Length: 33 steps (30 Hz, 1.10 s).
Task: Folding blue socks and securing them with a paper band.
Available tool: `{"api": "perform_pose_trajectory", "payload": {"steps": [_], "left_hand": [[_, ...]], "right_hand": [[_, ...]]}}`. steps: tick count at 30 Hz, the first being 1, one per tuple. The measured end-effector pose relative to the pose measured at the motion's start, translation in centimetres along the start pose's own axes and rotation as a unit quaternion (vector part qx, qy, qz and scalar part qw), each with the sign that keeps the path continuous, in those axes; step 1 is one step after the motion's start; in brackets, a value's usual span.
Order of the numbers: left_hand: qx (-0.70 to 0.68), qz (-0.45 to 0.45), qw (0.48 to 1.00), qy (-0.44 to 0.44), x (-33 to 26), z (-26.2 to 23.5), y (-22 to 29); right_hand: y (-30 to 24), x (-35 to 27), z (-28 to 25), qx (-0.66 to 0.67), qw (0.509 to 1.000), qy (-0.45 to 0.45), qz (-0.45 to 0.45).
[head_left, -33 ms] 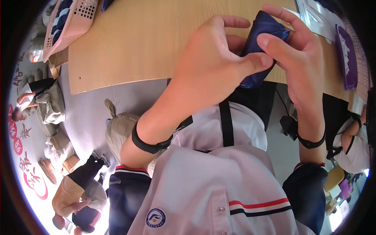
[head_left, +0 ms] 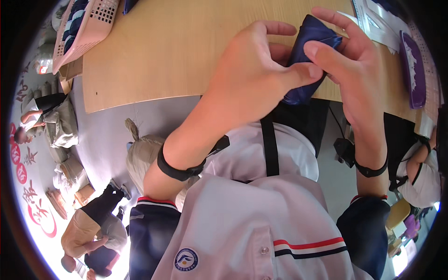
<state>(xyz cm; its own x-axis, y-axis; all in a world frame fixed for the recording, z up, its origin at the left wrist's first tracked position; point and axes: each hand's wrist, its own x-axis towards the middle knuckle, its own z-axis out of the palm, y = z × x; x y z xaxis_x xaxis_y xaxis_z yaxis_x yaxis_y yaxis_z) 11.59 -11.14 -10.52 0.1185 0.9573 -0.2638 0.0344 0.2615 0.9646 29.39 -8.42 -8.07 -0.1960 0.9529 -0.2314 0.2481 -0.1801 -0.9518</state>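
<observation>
Between my two hands is a folded piece of shiny dark blue fabric [head_left: 305, 35], narrow and layered, tilted over the front edge of the wooden table [head_left: 154, 56]. My left hand [head_left: 261, 70] grips its lower left side, with the thumb pressed on the front and the fingers behind. My right hand [head_left: 350, 60] pinches the upper right side, its thumb lying on the folds and its index finger stretched past the top. The back of the fabric and some of the fingers behind it are hidden.
A pink basket [head_left: 88, 39] with rolled dark blue and white fabric stands at the table's left. At the right are a clear set square [head_left: 371, 21] and a purple tray [head_left: 411, 70]. A tied sack [head_left: 147, 156] rests below the table; other people [head_left: 86, 228] are at lower left.
Both hands and the fabric keep nearly the same pose, with only a very slight shift to the left.
</observation>
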Motion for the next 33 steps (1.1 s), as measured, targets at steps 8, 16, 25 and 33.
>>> {"api": "perform_pose_trajectory", "payload": {"steps": [8, 16, 25, 33], "left_hand": [[-0.213, -0.011, 0.977, -0.018, -0.2, 0.8, -1.1], [-0.259, 0.057, 0.963, -0.042, -0.5, -0.4, -2.2], [-0.362, -0.023, 0.911, -0.198, -0.6, 3.7, -1.4], [-0.355, -0.061, 0.902, -0.239, -0.7, 1.0, 0.0]], "right_hand": [[7.7, -1.4, -9.6, -0.519, 0.800, 0.121, -0.276], [9.9, -7.9, -6.0, -0.521, 0.807, 0.082, -0.265], [6.4, -9.6, -4.7, -0.444, 0.758, 0.140, -0.457], [5.5, -8.8, -6.6, -0.170, 0.829, 0.037, -0.531]]}}
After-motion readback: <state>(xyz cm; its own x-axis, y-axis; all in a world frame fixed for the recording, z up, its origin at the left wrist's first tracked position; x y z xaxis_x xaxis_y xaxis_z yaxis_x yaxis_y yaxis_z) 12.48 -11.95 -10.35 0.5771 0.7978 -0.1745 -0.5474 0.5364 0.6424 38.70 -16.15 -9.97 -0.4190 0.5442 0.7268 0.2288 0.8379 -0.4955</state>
